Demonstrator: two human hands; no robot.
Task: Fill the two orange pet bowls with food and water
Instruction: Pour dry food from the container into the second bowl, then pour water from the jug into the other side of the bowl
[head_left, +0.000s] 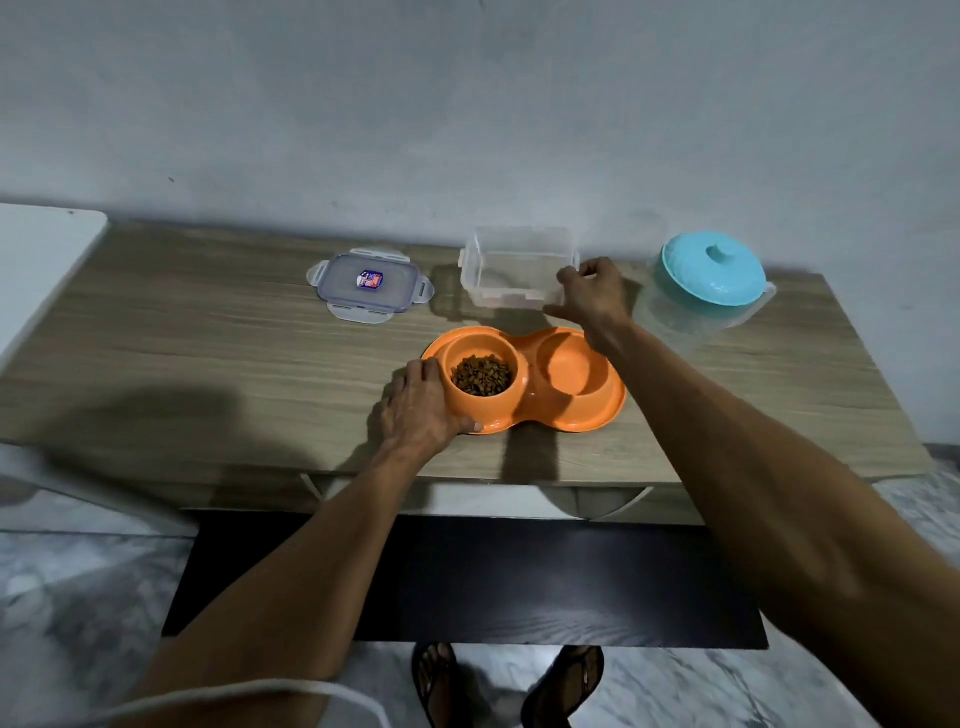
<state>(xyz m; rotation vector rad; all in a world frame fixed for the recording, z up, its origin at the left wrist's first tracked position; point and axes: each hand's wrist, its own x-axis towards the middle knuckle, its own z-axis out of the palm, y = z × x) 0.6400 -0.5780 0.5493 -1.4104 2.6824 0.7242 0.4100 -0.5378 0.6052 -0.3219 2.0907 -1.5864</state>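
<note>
The left hand (423, 402) grips the orange bowls (530, 402) at their 9 o'clock end; the right hand (592, 299) holds the clear tub (519, 275) at 12. Kibble (480, 375) fills one bowl (the other is dry). Reaching for the jug (711, 275) at 2 could tip the tub. Wood-grain table (208, 338), grey wall (467, 104).

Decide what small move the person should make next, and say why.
Probably release the clear container and move the right hand to the blue-lidded jug: the left bowl, gripped by the left hand, holds kibble; the right bowl is empty.
</note>
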